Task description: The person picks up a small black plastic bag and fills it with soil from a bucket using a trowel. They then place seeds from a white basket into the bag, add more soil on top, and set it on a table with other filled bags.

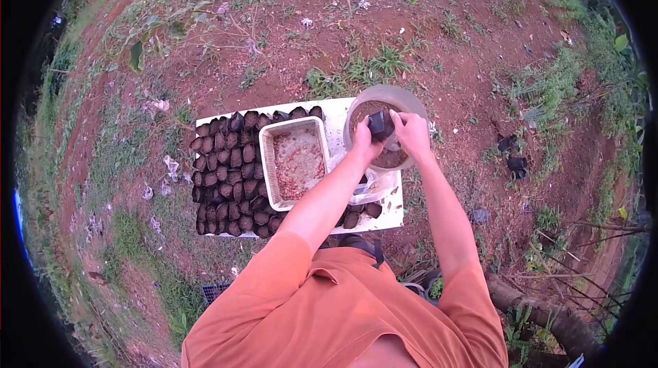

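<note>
Over a round tub of soil (pixel 404 97), my left hand (pixel 367 145) is closed around a small black plastic seedling bag (pixel 377 124). My right hand (pixel 412 131) is at the bag's right side, its fingers bent against the bag's edge; whether it grips the bag or some soil is partly hidden. Dark brown soil (pixel 392 157) shows in the tub beneath both hands. Left of the tub stands a cream rectangular basket (pixel 268 162) with small reddish-brown pieces on a pale lining. Rows of soil-filled black seedling bags (pixel 226 155) stand close together beyond it.
A white board (pixel 392 214) carries the tub, basket and bags. Clear plastic wrapping (pixel 377 186) lies below the tub. Around the board is reddish ground with weeds (pixel 370 66). Black scraps (pixel 515 162) lie at the right, and a thick branch (pixel 548 316) is at the lower right.
</note>
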The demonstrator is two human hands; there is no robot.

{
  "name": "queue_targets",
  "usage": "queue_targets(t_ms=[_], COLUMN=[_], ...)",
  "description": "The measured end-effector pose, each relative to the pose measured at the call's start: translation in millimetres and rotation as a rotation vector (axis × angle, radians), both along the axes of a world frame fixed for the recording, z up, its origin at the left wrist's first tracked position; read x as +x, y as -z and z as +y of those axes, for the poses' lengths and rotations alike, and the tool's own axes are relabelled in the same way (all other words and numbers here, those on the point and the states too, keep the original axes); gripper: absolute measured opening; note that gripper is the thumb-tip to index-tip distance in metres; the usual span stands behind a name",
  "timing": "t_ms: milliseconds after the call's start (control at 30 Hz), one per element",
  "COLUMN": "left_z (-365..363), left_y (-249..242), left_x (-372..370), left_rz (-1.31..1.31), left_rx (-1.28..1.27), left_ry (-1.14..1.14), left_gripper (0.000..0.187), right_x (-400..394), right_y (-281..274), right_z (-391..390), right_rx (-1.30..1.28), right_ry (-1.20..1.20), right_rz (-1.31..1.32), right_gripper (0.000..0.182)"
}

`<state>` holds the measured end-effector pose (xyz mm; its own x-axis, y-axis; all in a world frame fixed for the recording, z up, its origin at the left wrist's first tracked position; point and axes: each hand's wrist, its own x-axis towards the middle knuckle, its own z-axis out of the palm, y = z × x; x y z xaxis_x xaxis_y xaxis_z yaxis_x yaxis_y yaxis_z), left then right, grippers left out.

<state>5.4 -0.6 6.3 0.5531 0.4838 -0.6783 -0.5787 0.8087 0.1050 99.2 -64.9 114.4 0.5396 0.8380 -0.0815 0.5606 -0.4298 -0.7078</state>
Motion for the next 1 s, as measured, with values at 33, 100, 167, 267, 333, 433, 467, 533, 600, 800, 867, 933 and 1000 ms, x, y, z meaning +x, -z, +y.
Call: queue_targets(t_ms=[33,100,167,267,333,433,467,533,600,800,867,933,1000], left_z=[-0.5,-0.9,-1.3,-0.8,0.1,2.6,3.6,5.5,4.5,9.1,11.2,12.2,13.9], left_y=[-2.1,-2.0,2.3,2.0,-2.5,-5.4,-6.0,-11.2,-14.0,0.0,1.5,-5.3,-11.8], left_x=[-0.3,-0.6,-0.9,-0.8,-1.5,-5.0,-6.3,-9.0,-10.1,-13.0,-14.0,-17.3,-18.9], left_rz=[0.001,0.031,0.063,-0.032,0.003,-0.073,-0.072,-0.076,-0.046,-0.078,-0.063,-0.087,-0.051], left_rx=[0.009,-0.014,-0.036,0.025,0.015,0.094,0.097,0.131,0.138,0.13,0.131,0.07,0.087], left_ry=[0.009,0.027,0.045,0.054,0.107,0.187,0.187,0.258,0.253,0.233,0.246,0.191,0.168], left_gripper=[0.033,0.032,0.032,0.031,0.03,0.033,0.033,0.033,0.033,0.034,0.034,0.033,0.033], right_x=[-1.3,-3.0,-4.0,-10.3,-11.9,-13.1,-12.0,-4.6,3.8,5.4,7.2,5.0,3.3], right_y=[1.0,5.9,13.7,9.8,13.4,10.7,8.5,10.8,16.9,34.8,55.5,59.1,57.2], right_z=[1.0,0.2,-2.1,-6.4,-9.9,-16.6,-17.7,-17.6,-21.3,-34.1,-32.5,-27.4,-24.5], right_rx=[-0.042,-0.086,0.011,0.144,0.217,0.32,0.35,0.361,0.366,-0.414,-0.547,-0.652,-0.664], right_ry=[0.012,0.025,-0.031,-0.057,-0.022,-0.02,-0.054,-0.039,-0.02,-0.243,-0.309,-0.343,-0.311], right_rz=[-0.026,-0.053,-0.311,-0.462,-0.467,-0.446,-0.422,-0.314,-0.202,-0.838,-0.839,-0.719,-0.694], right_gripper=[0.033,0.031,0.026,0.021,0.02,0.018,0.018,0.019,0.02,0.026,0.024,0.022,0.022])
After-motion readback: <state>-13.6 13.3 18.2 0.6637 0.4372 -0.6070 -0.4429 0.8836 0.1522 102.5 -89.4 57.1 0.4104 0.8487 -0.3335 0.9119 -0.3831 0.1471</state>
